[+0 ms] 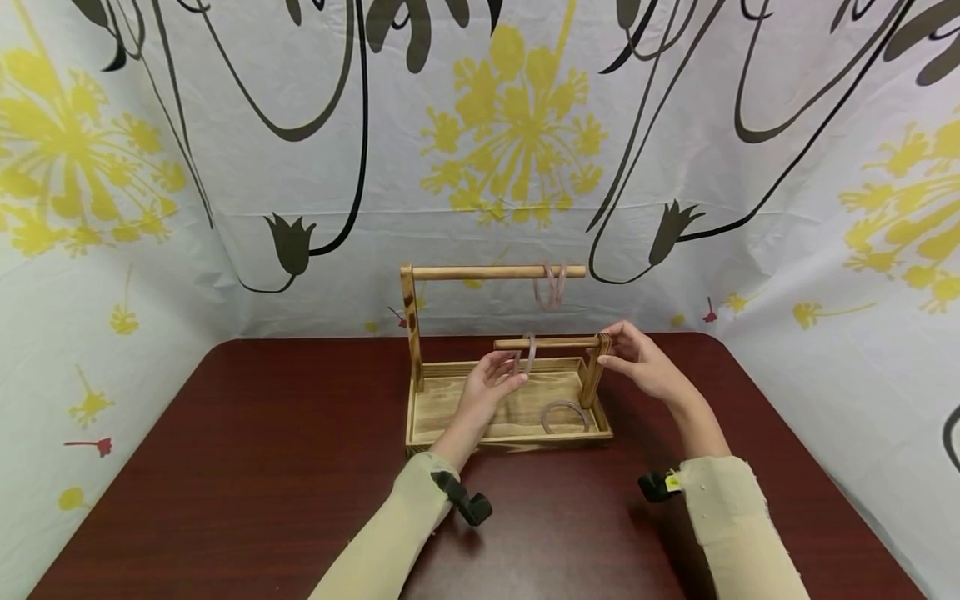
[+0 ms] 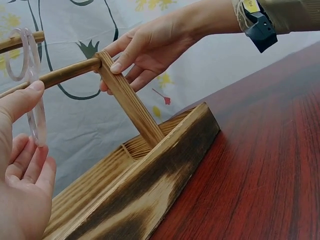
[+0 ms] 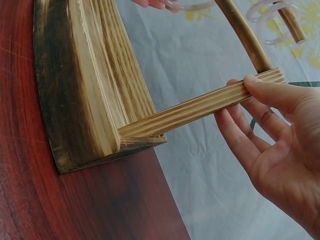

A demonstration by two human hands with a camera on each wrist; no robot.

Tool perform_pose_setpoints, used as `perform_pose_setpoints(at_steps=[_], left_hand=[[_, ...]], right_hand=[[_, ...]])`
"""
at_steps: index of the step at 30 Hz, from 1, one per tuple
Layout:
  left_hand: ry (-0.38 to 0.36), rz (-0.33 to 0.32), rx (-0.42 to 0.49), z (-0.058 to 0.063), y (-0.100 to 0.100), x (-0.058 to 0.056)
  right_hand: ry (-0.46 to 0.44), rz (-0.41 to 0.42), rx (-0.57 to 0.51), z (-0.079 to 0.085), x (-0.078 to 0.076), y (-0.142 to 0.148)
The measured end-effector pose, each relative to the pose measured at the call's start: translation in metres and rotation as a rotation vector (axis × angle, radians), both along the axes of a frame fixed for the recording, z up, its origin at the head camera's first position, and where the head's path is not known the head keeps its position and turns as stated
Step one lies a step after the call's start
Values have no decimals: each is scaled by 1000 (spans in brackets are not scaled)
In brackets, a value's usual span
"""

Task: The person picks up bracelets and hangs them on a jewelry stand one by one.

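A wooden bangle stand has a shallow tray [image 1: 442, 408], a tall post with an upper bar [image 1: 480, 272], and a shorter post [image 3: 195, 107] with a lower bar [image 1: 562, 342]. My left hand [image 1: 487, 392] pinches a translucent pale bangle [image 2: 36, 110] between thumb and fingers, and the bangle encircles the lower bar. With thumb and fingers on either side, my right hand [image 1: 637, 362] grips the top of the shorter post. Pinkish bangles [image 1: 553, 287] hang on the upper bar near its free end. Another bangle [image 1: 564, 417] lies in the tray's right part.
The stand rests on a dark red wood-grain table [image 1: 225, 467], towards its back edge. Behind and beside it hangs a white cloth [image 1: 337, 183] with yellow and grey plant prints. Black wrist cameras [image 1: 465, 500] are strapped over both sleeves.
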State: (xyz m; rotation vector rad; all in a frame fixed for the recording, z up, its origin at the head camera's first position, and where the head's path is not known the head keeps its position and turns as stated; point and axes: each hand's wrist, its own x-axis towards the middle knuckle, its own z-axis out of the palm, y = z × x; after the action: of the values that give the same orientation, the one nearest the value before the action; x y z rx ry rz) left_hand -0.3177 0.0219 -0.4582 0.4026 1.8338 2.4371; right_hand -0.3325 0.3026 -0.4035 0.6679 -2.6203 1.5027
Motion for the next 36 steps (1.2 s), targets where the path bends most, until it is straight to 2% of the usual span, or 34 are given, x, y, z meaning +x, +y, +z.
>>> perform_pose_setpoints(at_steps=[17, 26, 36], left_hand=[[-15, -42, -15, 0, 1, 1], [-13, -63, 15, -3, -1, 2], [-49, -99, -70, -4, -3, 3]], right_hand=[[0, -10, 10, 0, 1, 0], [-7, -7, 6, 0, 1, 0], [1, 0, -10, 0, 1, 0]])
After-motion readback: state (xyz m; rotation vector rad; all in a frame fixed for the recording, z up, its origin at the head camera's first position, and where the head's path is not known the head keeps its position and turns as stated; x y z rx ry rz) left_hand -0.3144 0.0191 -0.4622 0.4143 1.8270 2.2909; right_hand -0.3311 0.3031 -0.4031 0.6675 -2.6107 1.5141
